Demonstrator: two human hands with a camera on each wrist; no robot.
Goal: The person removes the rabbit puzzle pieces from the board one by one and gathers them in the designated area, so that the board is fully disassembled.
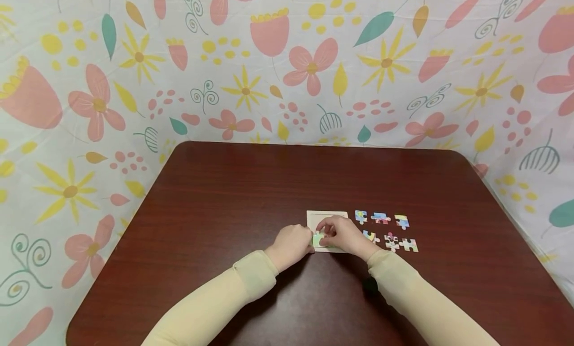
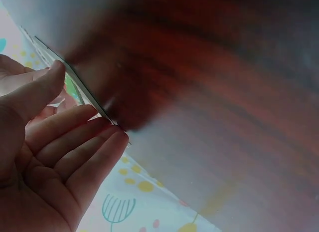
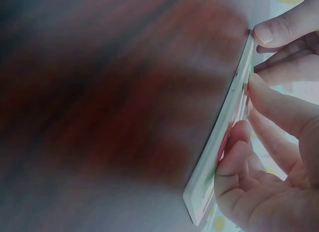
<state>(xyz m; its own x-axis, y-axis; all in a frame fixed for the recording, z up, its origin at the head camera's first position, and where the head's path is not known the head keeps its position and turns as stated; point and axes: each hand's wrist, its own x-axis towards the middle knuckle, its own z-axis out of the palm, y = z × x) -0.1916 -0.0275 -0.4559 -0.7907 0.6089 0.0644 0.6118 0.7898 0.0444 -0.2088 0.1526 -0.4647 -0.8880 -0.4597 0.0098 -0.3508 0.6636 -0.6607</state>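
A shallow pale puzzle tray (image 1: pixel 327 215) lies on the brown table, with green pieces along its near part. My left hand (image 1: pixel 293 242) holds the tray's left edge, thumb near the near-left corner. The left wrist view shows the thumb (image 2: pixel 57 67) and fingertips against the tray's rim (image 2: pixel 89 95). Over the tray, my right hand (image 1: pixel 343 234) has curled fingers and thumb pinching a puzzle piece, largely hidden by the hand. Left of those fingers, a green piece (image 1: pixel 319 238) shows. In the right wrist view, the right thumb (image 3: pixel 259 92) and fingers touch the tray's surface.
Several loose jigsaw pieces lie right of the tray in two rows, including a blue one (image 1: pixel 380 218) and a green-and-white one (image 1: pixel 409 245). A dark round object (image 1: pixel 370 287) shows beside the right sleeve. A flowered cloth (image 1: pixel 287 86) hangs behind the table (image 1: pixel 251 186).
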